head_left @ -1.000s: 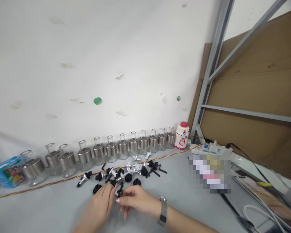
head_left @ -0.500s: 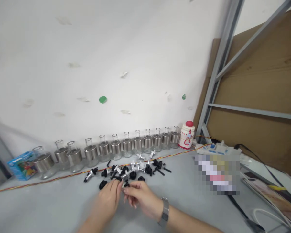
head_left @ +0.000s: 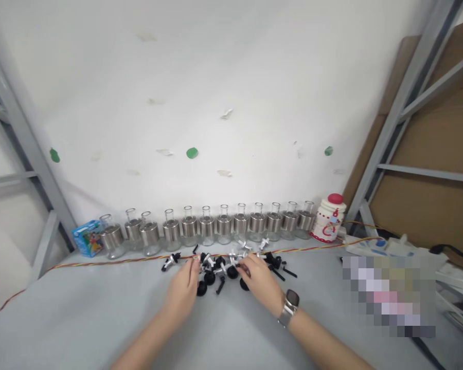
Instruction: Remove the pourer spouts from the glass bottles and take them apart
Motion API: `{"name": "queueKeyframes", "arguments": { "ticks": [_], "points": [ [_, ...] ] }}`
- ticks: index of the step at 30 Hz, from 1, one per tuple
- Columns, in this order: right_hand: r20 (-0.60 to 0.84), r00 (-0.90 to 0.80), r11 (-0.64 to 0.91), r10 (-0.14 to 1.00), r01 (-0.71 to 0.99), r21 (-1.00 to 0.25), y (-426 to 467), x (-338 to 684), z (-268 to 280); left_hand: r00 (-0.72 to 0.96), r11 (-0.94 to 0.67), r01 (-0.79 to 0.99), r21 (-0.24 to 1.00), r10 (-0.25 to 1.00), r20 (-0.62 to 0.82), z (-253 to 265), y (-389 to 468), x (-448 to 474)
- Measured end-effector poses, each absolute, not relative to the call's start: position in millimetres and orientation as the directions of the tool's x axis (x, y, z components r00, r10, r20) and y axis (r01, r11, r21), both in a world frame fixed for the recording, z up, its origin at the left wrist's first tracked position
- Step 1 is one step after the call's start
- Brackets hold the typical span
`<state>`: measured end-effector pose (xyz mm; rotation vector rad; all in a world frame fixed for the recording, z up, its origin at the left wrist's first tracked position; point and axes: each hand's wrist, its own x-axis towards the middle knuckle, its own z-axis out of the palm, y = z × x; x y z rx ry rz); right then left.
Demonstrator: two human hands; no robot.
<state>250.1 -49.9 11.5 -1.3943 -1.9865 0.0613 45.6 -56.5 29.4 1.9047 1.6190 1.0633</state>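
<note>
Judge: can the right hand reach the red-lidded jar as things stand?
Probably yes: only small parts and twisted wire lie between the right hand and the red-lidded jar; the bottles stand to its left.

Blue box (head_left: 87,239), red-topped white jar (head_left: 327,220)

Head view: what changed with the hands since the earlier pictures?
Left hand and right hand have parted and moved forward to the pile of small black and silver parts, the right hand shifting right. An elongated black piece now shows between them, apparently let go; neither grip's contents are clear. The row of glass bottles with metal sleeves stayed standing.
</note>
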Motion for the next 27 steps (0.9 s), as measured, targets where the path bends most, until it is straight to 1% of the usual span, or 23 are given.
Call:
{"name": "queueKeyframes", "arguments": {
  "ticks": [2,5,8,10,13,15,18,20,22,24,25,27],
  "points": [
    [0.518,-0.207,0.42,0.83,0.843,-0.337,-45,248,8,0.097,-0.262,0.589,0.765,0.962,0.255,28,-63,53],
    [0.526,-0.224,0.426,0.82,0.853,-0.301,-45,245,7,0.141,-0.315,0.555,0.77,0.948,0.286,25,-65,55],
    [0.527,-0.197,0.42,0.827,0.839,-0.345,-53,244,11,0.156,-0.338,0.549,0.765,0.94,0.304,23,-63,53],
    [0.51,-0.198,0.442,0.837,0.793,-0.418,-61,243,15,0.142,-0.325,0.526,0.786,0.945,0.296,23,-63,52],
    [0.453,-0.266,0.502,0.851,0.666,-0.551,-75,237,20,0.094,-0.288,0.441,0.85,0.957,0.275,26,-66,54],
    [0.402,-0.32,0.514,0.858,0.557,-0.652,-84,228,23,0.064,-0.276,0.332,0.902,0.961,0.271,28,-68,58],
    [0.317,-0.337,0.432,0.887,0.36,-0.827,-92,213,23,0.03,-0.311,0.176,0.934,0.95,0.311,28,-70,65],
    [0.256,-0.339,0.337,0.905,0.204,-0.919,-93,204,22,0.052,-0.333,0.14,0.933,0.943,0.329,26,-72,71],
    [0.209,-0.365,0.236,0.907,0.03,-0.971,-90,198,20,0.111,-0.346,0.146,0.927,0.937,0.332,23,-74,76],
    [0.2,-0.383,0.169,0.902,-0.115,-0.979,-87,195,18,0.188,-0.371,0.196,0.907,0.923,0.337,21,-77,80],
    [0.205,-0.376,0.157,0.903,-0.154,-0.976,-85,195,17,0.229,-0.39,0.238,0.89,0.913,0.339,20,-78,81],
    [0.222,-0.346,0.18,0.912,-0.148,-0.972,-84,197,16,0.278,-0.43,0.328,0.841,0.895,0.349,18,-78,81]
  ]
}}
